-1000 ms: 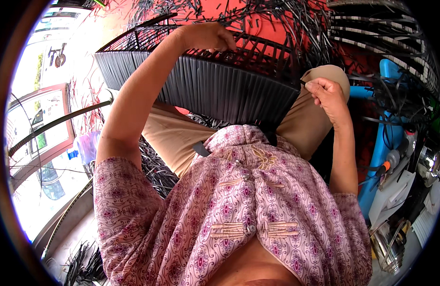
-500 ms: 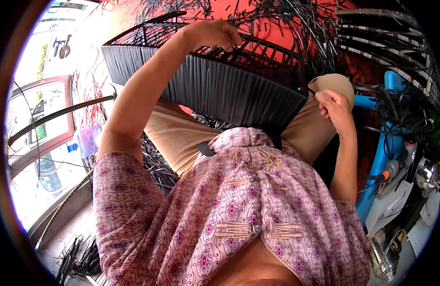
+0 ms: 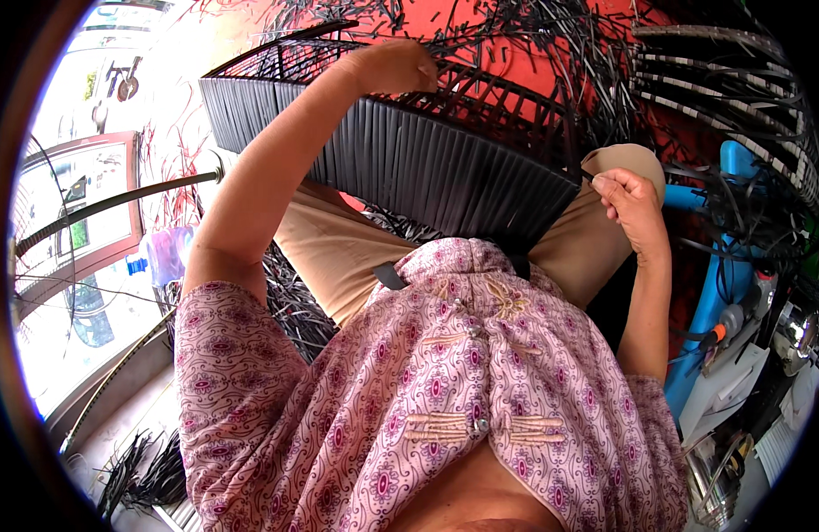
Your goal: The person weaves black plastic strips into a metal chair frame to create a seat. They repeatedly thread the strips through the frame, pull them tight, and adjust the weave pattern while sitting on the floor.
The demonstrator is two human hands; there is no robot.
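— While the left hand [image 3: 393, 66] is curled on the basket [image 3: 409, 160] rim at twelve o'clock, what has changed since a second ago?

— The basket has tilted, its left end lifted; the right hand [image 3: 624, 197] at three o'clock has dropped slightly, fist closed on a thin black strand [image 3: 589, 180]. Weaving seems mid-way.

— Anything inside the basket?

— Only loose upright stakes show; its hollow is hidden. It rests across the person's lap, with cut strips [image 3: 533, 35] littering the red floor beyond.

Red floor [image 3: 480, 22], loose black strips [image 3: 551, 44] scattered on it, woven black frame [image 3: 427, 168] on lap
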